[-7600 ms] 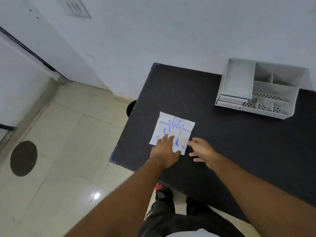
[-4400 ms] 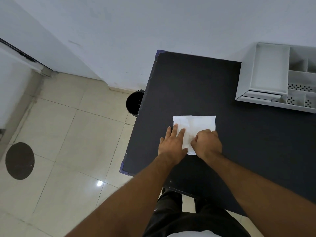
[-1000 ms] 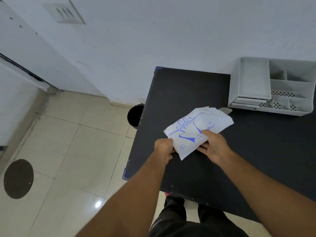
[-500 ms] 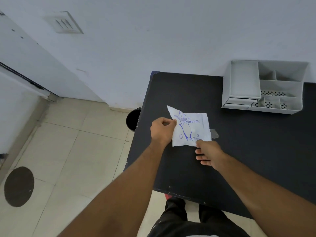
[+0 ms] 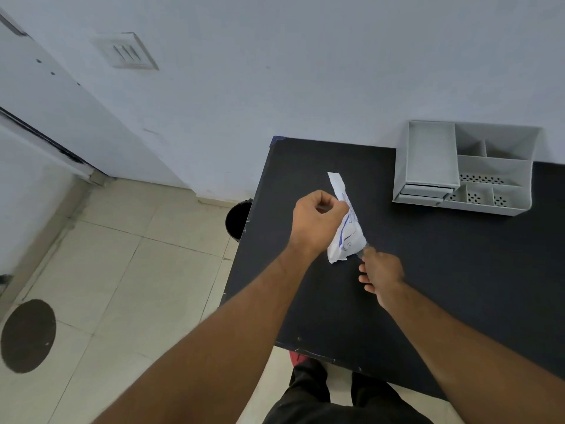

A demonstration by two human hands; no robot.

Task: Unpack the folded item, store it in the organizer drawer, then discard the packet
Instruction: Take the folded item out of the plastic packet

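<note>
My left hand (image 5: 316,218) is shut on a white packet (image 5: 347,228) with blue print, holding it upright and crumpled above the black table (image 5: 458,270). Just below the packet's lower edge, my right hand (image 5: 380,270) pinches a small clear folded item (image 5: 362,252) that sticks out of the packet's bottom. The grey organizer (image 5: 464,166) stands at the table's far right against the wall, its two low drawers (image 5: 423,192) at the front left pushed in.
A black bin (image 5: 238,220) stands on the tiled floor by the table's left edge. A white wall runs behind the table. A dark round mark (image 5: 27,335) lies on the floor at the left. My legs show under the table's near edge.
My left hand has lifted and turned the packet from flat-facing to edge-on and scrunched it. My right hand stays at its lower edge, now gripping the clear item coming out.
</note>
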